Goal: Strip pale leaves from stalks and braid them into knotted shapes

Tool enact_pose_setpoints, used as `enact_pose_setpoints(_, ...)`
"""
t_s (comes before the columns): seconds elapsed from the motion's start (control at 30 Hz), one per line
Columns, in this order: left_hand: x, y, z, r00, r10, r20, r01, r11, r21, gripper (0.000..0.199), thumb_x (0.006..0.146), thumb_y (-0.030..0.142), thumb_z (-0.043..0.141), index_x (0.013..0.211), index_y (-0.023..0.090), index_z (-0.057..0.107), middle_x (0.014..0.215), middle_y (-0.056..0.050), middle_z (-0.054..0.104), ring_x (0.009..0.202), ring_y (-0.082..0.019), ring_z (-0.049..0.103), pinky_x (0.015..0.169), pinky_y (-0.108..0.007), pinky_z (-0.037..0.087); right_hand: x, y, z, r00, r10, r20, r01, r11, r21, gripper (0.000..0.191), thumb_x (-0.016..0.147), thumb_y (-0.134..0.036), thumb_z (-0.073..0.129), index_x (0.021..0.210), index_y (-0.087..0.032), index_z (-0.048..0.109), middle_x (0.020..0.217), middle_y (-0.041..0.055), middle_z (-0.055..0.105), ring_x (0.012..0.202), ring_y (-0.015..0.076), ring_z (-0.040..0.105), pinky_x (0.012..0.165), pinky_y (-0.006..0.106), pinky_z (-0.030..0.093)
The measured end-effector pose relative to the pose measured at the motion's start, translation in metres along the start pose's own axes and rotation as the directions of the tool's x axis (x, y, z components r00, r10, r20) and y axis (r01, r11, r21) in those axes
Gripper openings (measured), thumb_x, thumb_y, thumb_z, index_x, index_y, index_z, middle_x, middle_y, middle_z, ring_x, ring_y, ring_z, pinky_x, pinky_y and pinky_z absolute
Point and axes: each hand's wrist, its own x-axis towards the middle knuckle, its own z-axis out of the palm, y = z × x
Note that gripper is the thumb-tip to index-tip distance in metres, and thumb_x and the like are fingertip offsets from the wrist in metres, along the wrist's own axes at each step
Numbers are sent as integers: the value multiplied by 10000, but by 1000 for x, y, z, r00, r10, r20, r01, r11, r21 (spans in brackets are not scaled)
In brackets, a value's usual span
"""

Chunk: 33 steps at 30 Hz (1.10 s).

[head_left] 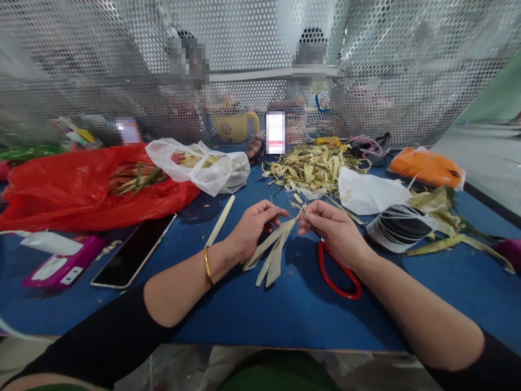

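Pale dried leaf strips are gathered at their top end between my hands, their loose ends fanned down over the blue table. My right hand pinches the gathered end, thumb against fingers. My left hand is just left of the strips, its thumb and fingertips pressed together; a thin thread seems to run there, too fine to make out. Red-handled scissors lie under my right hand, their blades hidden. A spool of white thread stands right of my right hand. A single pale strip lies left of my left hand.
Leaf scraps are heaped behind my hands. A red bag, a white plastic bag, a black phone and a purple power bank lie left. An orange packet sits right. Perforated metal mesh rises behind, with people beyond.
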Motion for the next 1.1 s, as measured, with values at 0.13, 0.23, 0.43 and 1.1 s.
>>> enact_pose_setpoints(0.13,-2,0,2,993,38,110,-25,993,-112,226,795,302,644,722,181,467,869,-34,700,591,-75,532,563,-208,368,0,0,1,1000,16,15,-16,1000,8,150,818,-312,635,741,-197,575,682,-10,615,657,144,583,711,301,437)
enact_pose_setpoints(0.23,-3,0,1,987,67,143,-56,995,-77,217,830,314,603,741,190,449,872,-29,700,602,-83,546,574,-219,369,0,-1,3,999,34,24,-34,999,3,166,795,-332,651,737,-199,570,673,-15,606,653,144,573,711,306,439)
enact_pose_setpoints(0.43,-4,2,4,978,162,135,-185,966,182,163,871,271,528,740,191,473,668,29,587,581,-89,493,598,-225,387,0,-1,5,998,18,53,-16,999,-41,178,803,-306,629,698,-200,533,633,-26,568,622,132,532,671,290,415)
enact_pose_setpoints(1.1,-8,6,7,989,122,83,-143,934,327,222,821,356,603,715,166,558,646,11,602,563,-93,489,578,-227,397,-1,-6,3,997,-17,78,32,981,-190,209,786,-365,653,693,-193,579,827,23,600,745,154,532,724,303,423)
